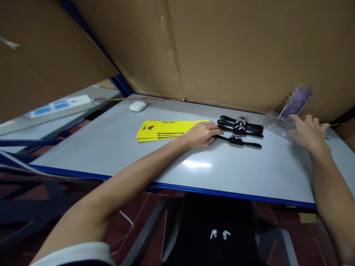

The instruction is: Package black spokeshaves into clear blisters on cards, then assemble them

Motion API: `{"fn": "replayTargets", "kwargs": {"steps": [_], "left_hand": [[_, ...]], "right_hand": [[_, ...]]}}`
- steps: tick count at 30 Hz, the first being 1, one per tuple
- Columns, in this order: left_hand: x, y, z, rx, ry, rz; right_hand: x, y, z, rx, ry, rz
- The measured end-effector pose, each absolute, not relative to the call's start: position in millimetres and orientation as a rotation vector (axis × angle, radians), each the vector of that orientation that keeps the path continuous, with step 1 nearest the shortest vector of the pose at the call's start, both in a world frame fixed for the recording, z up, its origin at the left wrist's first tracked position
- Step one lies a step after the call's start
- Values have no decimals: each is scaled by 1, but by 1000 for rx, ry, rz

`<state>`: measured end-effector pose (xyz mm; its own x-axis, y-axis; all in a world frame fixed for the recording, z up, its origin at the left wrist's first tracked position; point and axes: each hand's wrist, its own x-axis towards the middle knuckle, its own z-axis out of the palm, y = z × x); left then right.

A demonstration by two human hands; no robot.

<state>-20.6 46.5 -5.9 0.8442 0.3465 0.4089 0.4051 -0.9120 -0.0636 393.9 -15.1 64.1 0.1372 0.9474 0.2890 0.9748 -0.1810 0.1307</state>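
Bench: grey tabletop with blue edge [116,147], brown cardboard walls behind.
Tools: black two-handled metal spokeshaves [240,130], mid-table.
Left hand [201,135]: fingers flat, loosely open, touching nearest spokeshave's handle, gripping nothing.
Right hand [309,132]: fingers spread on clear plastic bags [277,123].
Beside: yellow printed cards [163,130], white earbud case [137,106].

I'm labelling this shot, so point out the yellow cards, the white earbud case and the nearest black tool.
yellow cards [163,130], head view, printed top face
white earbud case [137,106], head view, lid
nearest black tool [240,141], head view, middle body
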Motion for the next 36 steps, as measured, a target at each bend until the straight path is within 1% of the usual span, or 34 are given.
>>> {"fn": "replayTargets", "kwargs": {"steps": [5,8,11,14,16,20,22,26,30,36], "left_hand": [[-22,48,-5,-2930,-596,-584],[-21,48,-5,-2958,-614,-600],[-21,47,-5,-2983,-604,-620],[-20,45,-5,-3013,-578,-639],[-20,43,-4,-3033,-568,-644],[-17,39,-4,-3043,-590,-641],[-14,38,-4,-3042,-606,-630],[-9,33,-3,-3065,-588,-614],[-4,26,2,-3123,-537,-603],[0,17,6,-3183,-578,-545]], "right_hand": [[426,0,55,-2447,-2000,-270],[447,10,43,-2299,-2050,-260],[451,13,35,-2104,-2094,-395],[422,5,38,-2029,-2047,-523],[385,-4,44,-1931,-2072,-532],[304,-27,44,-1358,-2476,-147],[275,-37,36,-1216,-2590,-67],[251,-46,21,-1306,-2542,-73],[256,-44,19,-1311,-2470,18],[261,-44,21,-1366,-2497,164]]}}
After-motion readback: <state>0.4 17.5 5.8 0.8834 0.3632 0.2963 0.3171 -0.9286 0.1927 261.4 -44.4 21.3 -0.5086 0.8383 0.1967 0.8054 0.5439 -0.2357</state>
